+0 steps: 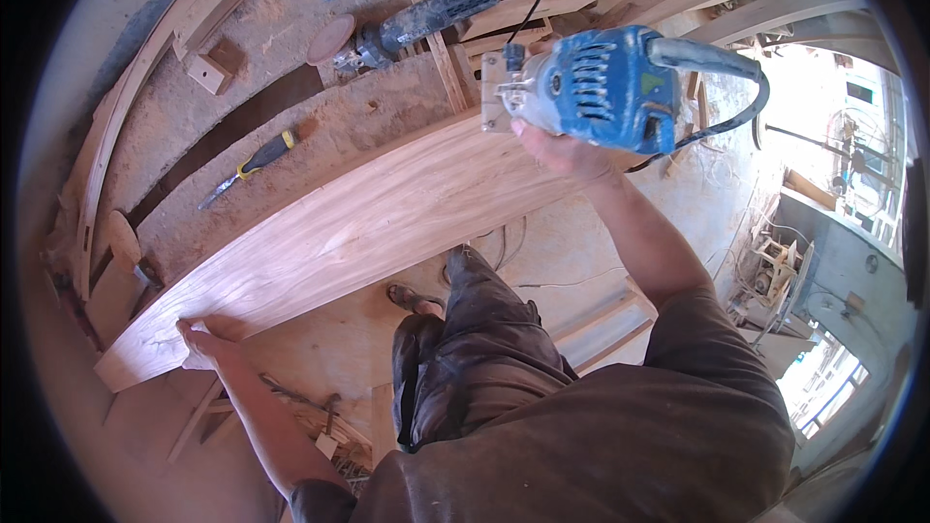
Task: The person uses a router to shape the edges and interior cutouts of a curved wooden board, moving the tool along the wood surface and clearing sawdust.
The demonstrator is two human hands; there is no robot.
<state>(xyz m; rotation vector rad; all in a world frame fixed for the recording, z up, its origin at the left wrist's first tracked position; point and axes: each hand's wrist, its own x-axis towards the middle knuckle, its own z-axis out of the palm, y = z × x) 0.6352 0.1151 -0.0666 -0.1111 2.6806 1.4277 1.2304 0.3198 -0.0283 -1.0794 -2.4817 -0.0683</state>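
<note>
A blue trim router [605, 87] is in my right hand [570, 150], whose fingers wrap round its lower body. Its square base plate [494, 89] faces left, over the far right part of a long wooden board [339, 223]; whether the two touch I cannot tell. The board lies slantwise across the workbench, its grain showing. At the board's near left edge, my left hand [201, 344] grips it, some fingers hidden. From the router's back end a black cord [751, 111] loops down behind my right wrist.
Beyond the board, the dusty workbench [387, 102] bears an angle grinder [426, 19] with a round disc and a chisel [254, 163] with a yellow-black handle. Curved wooden pieces [126, 126] line the left. A wooden frame [605, 329] and cords lie on the floor.
</note>
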